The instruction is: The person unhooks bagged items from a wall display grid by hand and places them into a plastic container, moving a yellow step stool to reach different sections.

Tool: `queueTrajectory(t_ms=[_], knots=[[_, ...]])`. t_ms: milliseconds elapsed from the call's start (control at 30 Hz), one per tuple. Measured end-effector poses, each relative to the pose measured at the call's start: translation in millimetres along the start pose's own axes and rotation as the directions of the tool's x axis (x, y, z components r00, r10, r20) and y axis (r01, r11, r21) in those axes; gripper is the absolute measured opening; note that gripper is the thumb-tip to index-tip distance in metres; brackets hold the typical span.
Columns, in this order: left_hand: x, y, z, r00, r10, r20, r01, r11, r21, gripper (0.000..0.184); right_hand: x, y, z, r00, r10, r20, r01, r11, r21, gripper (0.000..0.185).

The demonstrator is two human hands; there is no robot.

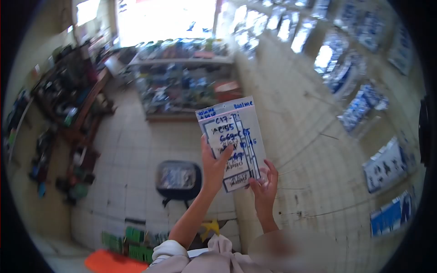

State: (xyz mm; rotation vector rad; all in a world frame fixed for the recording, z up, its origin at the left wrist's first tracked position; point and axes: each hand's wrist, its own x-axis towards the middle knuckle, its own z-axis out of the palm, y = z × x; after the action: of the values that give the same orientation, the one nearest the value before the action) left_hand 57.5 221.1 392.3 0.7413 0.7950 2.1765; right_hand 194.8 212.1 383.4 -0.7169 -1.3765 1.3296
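Note:
Both hands hold up a flat labelled plastic packet (249, 125), tilted slightly to the left. Blue handwriting on it includes "Realme" at the top and "C17" and "C55" lower down; dark outlined boxes run along its face. My left hand (213, 168) grips its left edge, the thumb lying across the front. At the lower right corner, my right hand (264, 187) pinches the packet between thumb and fingers. What is inside the packet I cannot make out.
Similar packets (386, 166) hang on the wall (300, 136) at right. A glass display case (182, 86) stands ahead under a bright window. Below is a stool (178, 178) with a shiny top. Cluttered shelves (68, 91) line the left; green items (136, 243) and an orange object (111, 262) lie near me.

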Motion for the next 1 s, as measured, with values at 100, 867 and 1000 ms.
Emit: queueTrajectory(t_ms=[100, 867, 1000], knots=[[-11.7, -21.8, -51.5, 0.985, -0.089, -0.149, 0.103, 0.991, 0.086, 0.043, 1.1, 50.1, 2.5, 0.991, 0.092, 0.102, -0.096, 0.995, 0.036, 0.061], [-145.5, -209.8, -380.1, 0.578, -0.482, -0.659, 0.804, 0.475, 0.358, 0.059, -73.5, 454.0, 24.1, 0.551, 0.803, 0.226, -0.645, 0.582, -0.494, 0.034], [-104.3, -274.1, -459.9, 0.735, -0.236, -0.635, 0.653, 0.499, 0.57, 0.055, -40.9, 560.9, 55.8, 0.674, 0.694, 0.254, -0.511, 0.686, -0.519, 0.038]])
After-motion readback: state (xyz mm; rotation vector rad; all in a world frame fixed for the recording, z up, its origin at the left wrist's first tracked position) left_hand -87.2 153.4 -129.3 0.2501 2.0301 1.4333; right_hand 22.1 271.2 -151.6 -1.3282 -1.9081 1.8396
